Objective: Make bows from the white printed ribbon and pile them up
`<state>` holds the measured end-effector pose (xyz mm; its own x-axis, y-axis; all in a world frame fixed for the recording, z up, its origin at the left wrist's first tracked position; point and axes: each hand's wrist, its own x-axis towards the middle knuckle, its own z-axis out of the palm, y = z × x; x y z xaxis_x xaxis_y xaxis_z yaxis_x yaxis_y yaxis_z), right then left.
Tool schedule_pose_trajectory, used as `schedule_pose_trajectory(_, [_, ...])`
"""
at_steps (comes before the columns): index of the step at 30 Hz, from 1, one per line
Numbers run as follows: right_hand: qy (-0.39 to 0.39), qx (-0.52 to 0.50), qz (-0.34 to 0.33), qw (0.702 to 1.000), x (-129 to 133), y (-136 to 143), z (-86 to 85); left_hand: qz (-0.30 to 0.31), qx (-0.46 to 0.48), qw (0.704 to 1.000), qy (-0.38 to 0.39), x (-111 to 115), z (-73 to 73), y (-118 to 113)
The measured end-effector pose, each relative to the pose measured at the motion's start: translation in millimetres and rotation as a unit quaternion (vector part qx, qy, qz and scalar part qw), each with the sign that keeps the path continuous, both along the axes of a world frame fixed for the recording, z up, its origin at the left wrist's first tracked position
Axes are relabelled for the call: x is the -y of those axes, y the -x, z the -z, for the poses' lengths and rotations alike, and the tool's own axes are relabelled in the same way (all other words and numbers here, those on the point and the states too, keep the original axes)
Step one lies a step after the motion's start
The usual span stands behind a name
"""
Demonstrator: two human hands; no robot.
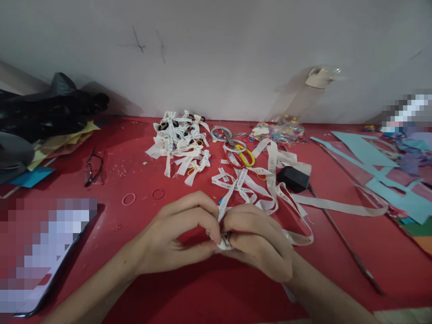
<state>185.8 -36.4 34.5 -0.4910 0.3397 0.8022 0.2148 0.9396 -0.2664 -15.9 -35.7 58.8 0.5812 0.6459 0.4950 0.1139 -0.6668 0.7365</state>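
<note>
A small white ribbon piece (225, 245) sits btwn the person's two hands, low & center, just above the red tabletop (145, 297). L hand (182, 225) pinches its near edge, thumb & index tips meeting on it; R hand (259, 238) has fingers curled over the other side, gripping too, though the exact fold is hidden. Prob. held two-handed b/c the piece is small & soft, so each side needs its own pinch. A printed ribbon strip (232, 193) runs up from behind the fingers; can't tell if it joins the held piece. Beyond lie loose white ribbon lengths (272, 166), then scissors w/ red & yellow handles (251, 157), seemingly parked there for easy reach. L of those, a pile of tied ribbon pcs (172, 148), some w/ dark bands, looks set back to keep working space free. Nearer, a pink elastic band (135, 197) & a magenta one (152, 194) lie apart, likely to stay pickable. A black block (293, 178) sits among the ribbon, maybe as a weight. Farther out: eyeglasses (88, 173) L, light-blue paper scraps (364, 148) R, clear bottle (300, 103) by the wall.
</note>
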Motion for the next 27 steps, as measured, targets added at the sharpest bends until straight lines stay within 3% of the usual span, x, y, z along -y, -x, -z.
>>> schedule_pose_trajectory(5, [-0.098,0.007,0.028,0.995,-5,-6,5.5,-0.002,0.008,0.999,-0.037,0,4.2,-1])
schedule_pose_trajectory(9, [-0.104,0.015,0.045,0.993,-4,-8,6.2,-0.028,0.001,0.998,-0.060,1,5.7,-1])
schedule_pose_trajectory(15, [-0.066,0.070,0.039,0.995,-5,-7,-1.9,-0.046,-0.038,0.998,-0.027,0,1.9,-3])
schedule_pose_trajectory(27, [0.020,0.044,-0.041,0.998,-13,-2,10.6,-0.049,-0.031,0.998,-0.003,1,10.3,2])
